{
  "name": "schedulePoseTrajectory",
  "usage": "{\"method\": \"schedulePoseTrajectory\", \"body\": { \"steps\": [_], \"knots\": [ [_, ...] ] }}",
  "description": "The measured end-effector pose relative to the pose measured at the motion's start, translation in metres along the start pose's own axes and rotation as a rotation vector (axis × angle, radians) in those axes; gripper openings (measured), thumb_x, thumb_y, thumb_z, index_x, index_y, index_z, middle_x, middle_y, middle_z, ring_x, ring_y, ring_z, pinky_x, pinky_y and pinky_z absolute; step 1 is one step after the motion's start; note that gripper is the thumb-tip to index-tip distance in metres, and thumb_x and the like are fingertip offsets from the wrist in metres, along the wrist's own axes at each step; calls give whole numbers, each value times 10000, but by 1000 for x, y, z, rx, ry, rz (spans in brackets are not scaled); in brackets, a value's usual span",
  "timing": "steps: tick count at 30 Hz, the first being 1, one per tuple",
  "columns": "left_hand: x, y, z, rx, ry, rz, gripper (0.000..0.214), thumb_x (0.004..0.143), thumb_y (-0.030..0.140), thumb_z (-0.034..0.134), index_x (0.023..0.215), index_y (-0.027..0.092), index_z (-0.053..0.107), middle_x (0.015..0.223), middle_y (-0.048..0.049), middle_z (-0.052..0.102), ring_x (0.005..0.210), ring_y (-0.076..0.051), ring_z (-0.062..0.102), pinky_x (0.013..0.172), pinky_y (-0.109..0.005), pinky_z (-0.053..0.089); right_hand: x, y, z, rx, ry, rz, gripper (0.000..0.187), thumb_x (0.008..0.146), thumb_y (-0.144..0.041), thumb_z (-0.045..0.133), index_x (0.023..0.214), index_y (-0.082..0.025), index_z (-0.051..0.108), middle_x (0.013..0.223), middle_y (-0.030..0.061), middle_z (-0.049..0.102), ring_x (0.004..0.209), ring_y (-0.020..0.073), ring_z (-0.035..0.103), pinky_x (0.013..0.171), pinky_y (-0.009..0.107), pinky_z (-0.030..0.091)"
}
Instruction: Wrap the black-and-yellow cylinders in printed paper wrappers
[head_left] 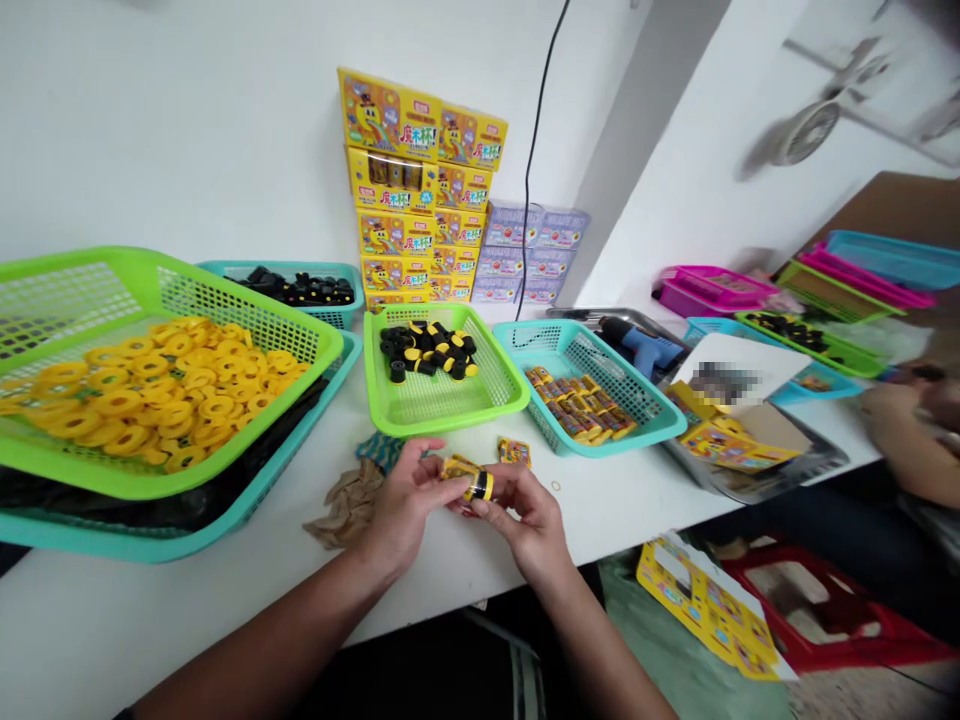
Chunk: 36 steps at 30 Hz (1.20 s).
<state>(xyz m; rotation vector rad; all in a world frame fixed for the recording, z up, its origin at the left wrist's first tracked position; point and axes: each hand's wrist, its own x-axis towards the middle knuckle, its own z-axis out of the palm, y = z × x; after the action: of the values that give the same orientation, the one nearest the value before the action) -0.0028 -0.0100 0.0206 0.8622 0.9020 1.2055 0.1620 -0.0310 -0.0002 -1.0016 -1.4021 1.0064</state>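
Between my two hands, above the front of the white table, is a small black-and-yellow cup (481, 486) with a printed yellow sleeve partly around it. My left hand (401, 505) is closed on the sleeved end, thumb along its side. The fingers and thumb of my right hand (531, 508) close around the other end, at the yellow rim. Just behind my right hand lies a small printed wrapper (514, 452). Beyond my hands, a green basket (446, 408) holds loose black-and-yellow cups (431, 350). To its right, a turquoise basket (592, 345) contains several wrapped cups (581, 405).
A large green basket (225, 455) of yellow rings (191, 390) stands left. Brown crumpled cloth (345, 508) lies beside my left hand. Yellow boxes (420, 195) are stacked against the wall. A blue heat gun (645, 345) rests at right, and another person's arm (900, 430) shows farther right.
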Motion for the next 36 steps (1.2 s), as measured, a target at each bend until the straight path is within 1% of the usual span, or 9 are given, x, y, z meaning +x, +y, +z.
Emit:
{"method": "schedulePoseTrajectory", "body": {
  "steps": [5, 8, 10, 15, 20, 24, 29, 31, 36],
  "knots": [
    [-4, 3, 1, 90, -115, 38, 246, 708, 275, 779, 856, 147, 631, 775, -32, 680, 670, -152, 629, 647, -283, 519, 2, 1, 1, 243, 0, 109, 332, 743, -365, 795, 986, -210, 630, 772, 8, 693, 637, 153, 651, 549, 267, 536],
    [-4, 4, 4, 80, -97, 34, 232, 703, 284, 785, 805, 148, 627, 722, -18, 670, 613, -136, 610, 597, -264, 506, 1, 1, 2, 262, -2, 89, 361, 708, -364, 825, 972, -214, 628, 778, 10, 699, 681, 173, 668, 636, 324, 577],
    [-3, 5, 5, 69, -93, 21, 240, 697, 292, 790, 783, 147, 619, 701, -14, 665, 590, -132, 603, 574, -255, 498, 1, 1, 1, 202, 5, 42, 338, 718, -356, 819, 965, -218, 634, 804, 14, 691, 704, 173, 663, 677, 346, 582],
    [0, 1, 4, 35, -105, -30, 236, 727, 306, 767, 783, 149, 600, 692, -14, 659, 578, -126, 602, 558, -247, 487, -1, 5, -2, -65, 34, -141, 210, 777, -278, 774, 961, -217, 694, 843, 24, 644, 728, 147, 609, 636, 278, 523],
    [1, 0, 0, 43, -172, -86, 245, 767, 353, 733, 798, 158, 586, 667, -20, 652, 561, -137, 602, 519, -246, 466, -3, 0, -1, -23, 46, -66, 257, 765, -321, 775, 963, -204, 661, 804, 13, 635, 677, 142, 603, 614, 276, 524],
    [3, 2, -1, 30, -147, -117, 280, 733, 363, 762, 875, 160, 631, 792, -40, 684, 612, -149, 631, 522, -252, 472, -3, -6, 2, -54, 88, -55, 256, 751, -327, 773, 911, -194, 623, 741, -10, 602, 612, 118, 556, 572, 251, 495],
    [6, 1, 0, -97, -135, -175, 326, 665, 315, 813, 888, 138, 654, 799, -55, 694, 585, -143, 624, 507, -246, 444, -6, -8, 5, -304, 101, -260, 151, 801, -213, 698, 930, -204, 619, 756, 1, 592, 658, 134, 549, 601, 273, 487],
    [7, 0, -1, -155, -108, -201, 388, 628, 280, 837, 939, 153, 643, 805, -47, 699, 586, -142, 622, 504, -241, 433, -7, -9, 5, -410, 84, -340, 176, 808, -179, 677, 975, -210, 627, 778, 10, 597, 689, 145, 558, 622, 285, 489],
    [8, -2, -3, -225, -131, -245, 373, 622, 239, 846, 924, 156, 643, 816, -52, 703, 655, -164, 647, 557, -253, 452, -6, -10, 6, -452, 73, -344, 277, 829, -210, 672, 1100, -215, 619, 740, -2, 585, 647, 145, 558, 592, 286, 501]
  ]
}}
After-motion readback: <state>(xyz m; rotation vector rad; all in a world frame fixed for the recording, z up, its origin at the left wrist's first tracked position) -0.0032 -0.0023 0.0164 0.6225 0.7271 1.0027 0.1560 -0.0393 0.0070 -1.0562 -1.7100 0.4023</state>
